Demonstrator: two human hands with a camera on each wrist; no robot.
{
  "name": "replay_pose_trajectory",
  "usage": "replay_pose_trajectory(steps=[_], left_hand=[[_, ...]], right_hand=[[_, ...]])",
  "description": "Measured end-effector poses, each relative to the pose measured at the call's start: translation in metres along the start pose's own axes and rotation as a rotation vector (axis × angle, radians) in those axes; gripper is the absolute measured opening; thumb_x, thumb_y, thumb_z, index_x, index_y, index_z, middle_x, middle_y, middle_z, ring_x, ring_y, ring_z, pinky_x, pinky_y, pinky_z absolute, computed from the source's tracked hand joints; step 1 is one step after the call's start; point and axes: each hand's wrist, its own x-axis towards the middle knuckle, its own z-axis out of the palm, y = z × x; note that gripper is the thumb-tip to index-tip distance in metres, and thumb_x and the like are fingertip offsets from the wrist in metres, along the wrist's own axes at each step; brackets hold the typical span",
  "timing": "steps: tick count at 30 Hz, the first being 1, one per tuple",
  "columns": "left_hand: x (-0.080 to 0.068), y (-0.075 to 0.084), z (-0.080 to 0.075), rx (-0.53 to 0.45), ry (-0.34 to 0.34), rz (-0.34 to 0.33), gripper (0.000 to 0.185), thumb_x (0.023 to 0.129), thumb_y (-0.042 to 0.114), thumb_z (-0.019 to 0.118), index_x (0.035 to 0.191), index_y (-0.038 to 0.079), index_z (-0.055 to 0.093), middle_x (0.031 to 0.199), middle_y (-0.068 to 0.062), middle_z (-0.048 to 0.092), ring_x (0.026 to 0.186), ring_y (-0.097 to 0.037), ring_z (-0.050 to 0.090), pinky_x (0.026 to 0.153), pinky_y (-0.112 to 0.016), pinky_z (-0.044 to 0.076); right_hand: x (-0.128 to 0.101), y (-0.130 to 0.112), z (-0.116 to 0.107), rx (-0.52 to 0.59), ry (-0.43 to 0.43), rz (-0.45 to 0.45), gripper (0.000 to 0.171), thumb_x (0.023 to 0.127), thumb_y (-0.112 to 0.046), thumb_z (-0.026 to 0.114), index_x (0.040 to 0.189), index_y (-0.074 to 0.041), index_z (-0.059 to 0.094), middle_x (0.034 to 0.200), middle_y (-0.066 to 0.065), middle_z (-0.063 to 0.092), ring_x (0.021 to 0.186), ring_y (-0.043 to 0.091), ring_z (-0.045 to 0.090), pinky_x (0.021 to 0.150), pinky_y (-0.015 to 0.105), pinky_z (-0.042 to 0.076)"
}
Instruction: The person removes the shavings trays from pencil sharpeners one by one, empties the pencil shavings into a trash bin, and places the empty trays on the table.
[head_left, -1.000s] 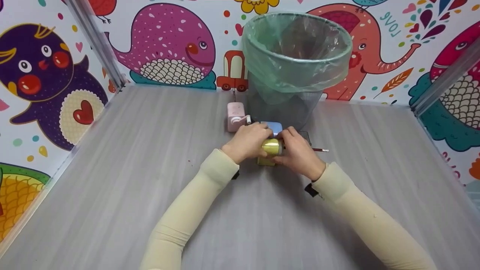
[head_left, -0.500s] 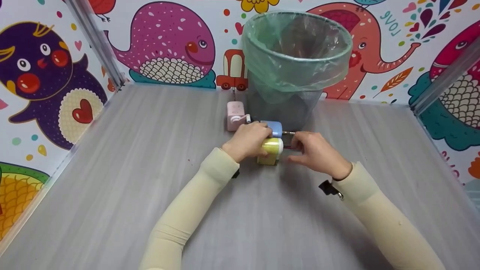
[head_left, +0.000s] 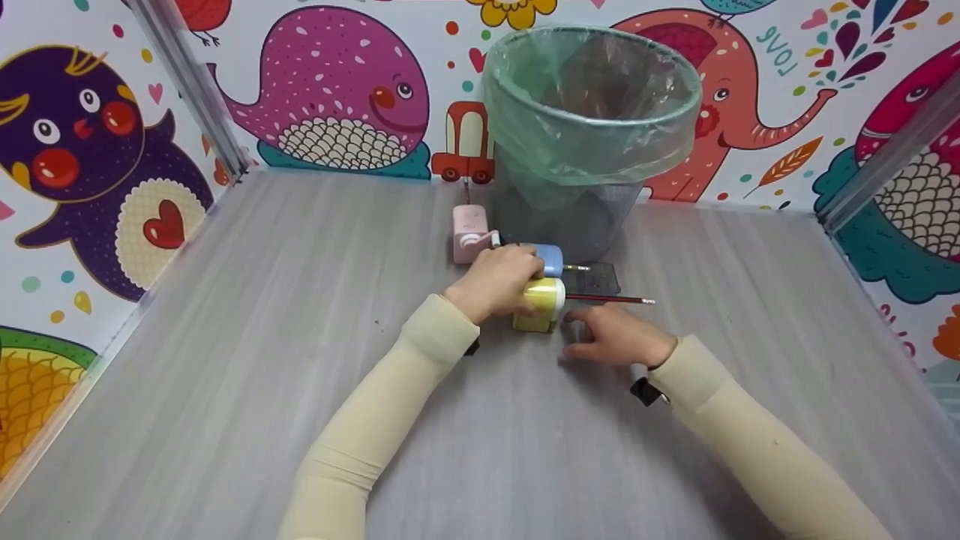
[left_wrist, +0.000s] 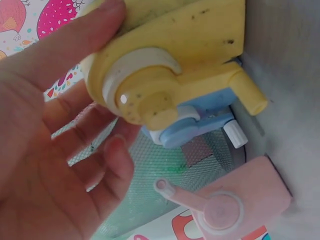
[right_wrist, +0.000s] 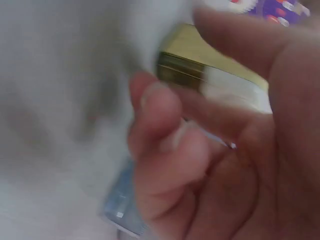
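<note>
Currently the left hand (head_left: 495, 283) grips the yellow pencil sharpener (head_left: 541, 304) at table center, a red pencil (head_left: 609, 299) sticking out toward 3 o'clock. At 5 o'clock, the right hand (head_left: 615, 337) rests loosely curled, empty. Unsupported, the pencil could snap if the sharpener twists.

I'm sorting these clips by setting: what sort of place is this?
Probably a staged tabletop booth, not a real room: a grey table walled by cartoon animal panels, with a lined bin and three pencil sharpeners set out.
</note>
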Motion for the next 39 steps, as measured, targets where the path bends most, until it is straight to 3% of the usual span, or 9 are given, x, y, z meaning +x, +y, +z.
replay_pose_trajectory(steps=[5, 14, 19, 21, 26, 33, 39], left_hand=[[0.001, 0.000, 0.000, -0.016, -0.008, -0.009, 0.042, 0.080, 0.031, 0.085, 0.114, 0.010, 0.071, 0.109, -0.006, 0.066, 0.096, -0.022, 0.060, 0.087, -0.041, 0.053], [0.000, 0.001, -0.001, -0.016, -0.003, -0.003, 0.042, 0.079, 0.030, 0.086, 0.112, 0.009, 0.072, 0.107, -0.006, 0.067, 0.095, -0.022, 0.060, 0.088, -0.041, 0.053], [0.000, 0.001, -0.001, -0.012, -0.005, 0.002, 0.043, 0.078, 0.030, 0.086, 0.112, 0.008, 0.072, 0.106, -0.006, 0.067, 0.094, -0.022, 0.061, 0.088, -0.039, 0.054], [0.000, 0.001, -0.001, -0.013, -0.010, -0.001, 0.043, 0.079, 0.031, 0.086, 0.113, 0.008, 0.072, 0.107, -0.006, 0.067, 0.094, -0.022, 0.060, 0.089, -0.039, 0.054], [0.000, 0.003, -0.003, -0.006, -0.015, 0.002, 0.044, 0.080, 0.031, 0.085, 0.115, 0.008, 0.072, 0.109, -0.006, 0.068, 0.096, -0.022, 0.061, 0.090, -0.039, 0.053], [0.000, 0.003, -0.003, -0.013, -0.025, -0.017, 0.044, 0.080, 0.031, 0.085, 0.116, 0.009, 0.071, 0.110, -0.005, 0.067, 0.097, -0.021, 0.060, 0.093, -0.039, 0.053], [0.001, 0.002, -0.002, -0.015, -0.029, -0.024, 0.044, 0.080, 0.031, 0.085, 0.116, 0.009, 0.071, 0.109, -0.005, 0.067, 0.097, -0.021, 0.060, 0.092, -0.039, 0.053]], right_hand=[[0.008, 0.003, 0.013, 0.036, 0.120, -0.005, 0.053, 0.086, -0.015, 0.077, 0.133, 0.001, 0.055, 0.093, 0.013, 0.062, 0.068, 0.013, 0.047, 0.068, 0.031, 0.042], [0.016, 0.006, 0.025, 0.087, 0.199, 0.061, 0.053, 0.089, -0.017, 0.074, 0.135, 0.000, 0.055, 0.118, 0.015, 0.067, 0.086, 0.023, 0.055, 0.079, 0.039, 0.046], [0.020, 0.005, 0.026, 0.155, 0.153, 0.145, 0.043, 0.092, -0.018, 0.071, 0.128, 0.001, 0.057, 0.080, 0.005, 0.060, 0.065, 0.014, 0.048, 0.060, 0.030, 0.040], [0.021, 0.004, 0.026, 0.181, 0.126, 0.179, 0.043, 0.093, -0.019, 0.070, 0.129, 0.000, 0.056, 0.081, 0.005, 0.060, 0.066, 0.014, 0.049, 0.061, 0.030, 0.040], [0.023, 0.004, 0.026, 0.187, 0.122, 0.196, 0.044, 0.094, -0.020, 0.069, 0.131, 0.000, 0.055, 0.108, 0.013, 0.068, 0.084, 0.018, 0.055, 0.075, 0.033, 0.045], [0.024, 0.008, 0.027, 0.240, 0.127, 0.174, 0.043, 0.094, -0.020, 0.070, 0.130, -0.002, 0.057, 0.098, 0.010, 0.066, 0.069, 0.013, 0.050, 0.062, 0.028, 0.041], [0.024, 0.008, 0.028, 0.242, 0.128, 0.168, 0.043, 0.095, -0.019, 0.069, 0.130, 0.000, 0.056, 0.107, 0.013, 0.068, 0.083, 0.018, 0.057, 0.074, 0.032, 0.046]])
